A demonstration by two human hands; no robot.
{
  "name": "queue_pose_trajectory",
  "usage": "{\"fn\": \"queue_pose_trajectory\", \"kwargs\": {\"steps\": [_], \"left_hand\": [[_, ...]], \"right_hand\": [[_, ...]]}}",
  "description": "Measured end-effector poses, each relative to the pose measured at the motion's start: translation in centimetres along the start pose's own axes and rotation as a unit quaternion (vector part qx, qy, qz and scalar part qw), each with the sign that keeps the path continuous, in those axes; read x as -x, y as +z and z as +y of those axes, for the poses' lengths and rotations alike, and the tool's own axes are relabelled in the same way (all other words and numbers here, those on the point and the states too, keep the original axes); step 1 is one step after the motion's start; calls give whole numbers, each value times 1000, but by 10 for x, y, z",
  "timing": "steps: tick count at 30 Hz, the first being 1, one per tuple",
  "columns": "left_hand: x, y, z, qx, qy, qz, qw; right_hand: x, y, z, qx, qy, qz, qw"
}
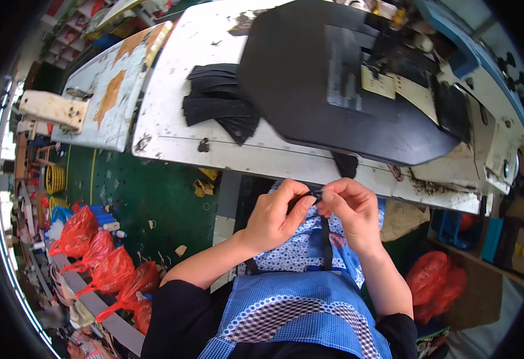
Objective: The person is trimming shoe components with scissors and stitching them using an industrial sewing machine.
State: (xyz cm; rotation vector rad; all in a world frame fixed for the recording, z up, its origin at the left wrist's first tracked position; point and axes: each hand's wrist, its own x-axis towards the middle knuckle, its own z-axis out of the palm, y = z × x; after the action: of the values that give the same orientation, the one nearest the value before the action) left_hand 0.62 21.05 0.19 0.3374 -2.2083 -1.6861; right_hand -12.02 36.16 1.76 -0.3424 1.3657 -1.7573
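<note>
Black material (316,194) was pinched between thumb and forefinger of the left hand (274,214), its shape mostly hidden. Beside it, fingertips of the right hand (356,210) were pressed together, their hold unclear. Beyond the left hand, black strips (217,99) were overlapped; past the right, a sewing machine (483,81) was cut off.

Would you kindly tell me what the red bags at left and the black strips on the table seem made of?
Red bags: probably thin, glossy plastic film, given crinkles and highlights. Black strips: likely fabric, matt, with little shine, though no weave is visible.
</note>
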Motion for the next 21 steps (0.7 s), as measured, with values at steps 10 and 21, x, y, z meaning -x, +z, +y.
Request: {"fn": "queue_pose_trajectory", "kwargs": {"steps": [10, 21], "left_hand": [[-6, -15, -10, 188, -181, -44, 964], [-10, -14, 9, 211, -177, -41, 960]], "right_hand": [[-3, -102, -28, 616, -301, 213, 695], [-115, -82, -8, 724, -368, 95, 576]]}}
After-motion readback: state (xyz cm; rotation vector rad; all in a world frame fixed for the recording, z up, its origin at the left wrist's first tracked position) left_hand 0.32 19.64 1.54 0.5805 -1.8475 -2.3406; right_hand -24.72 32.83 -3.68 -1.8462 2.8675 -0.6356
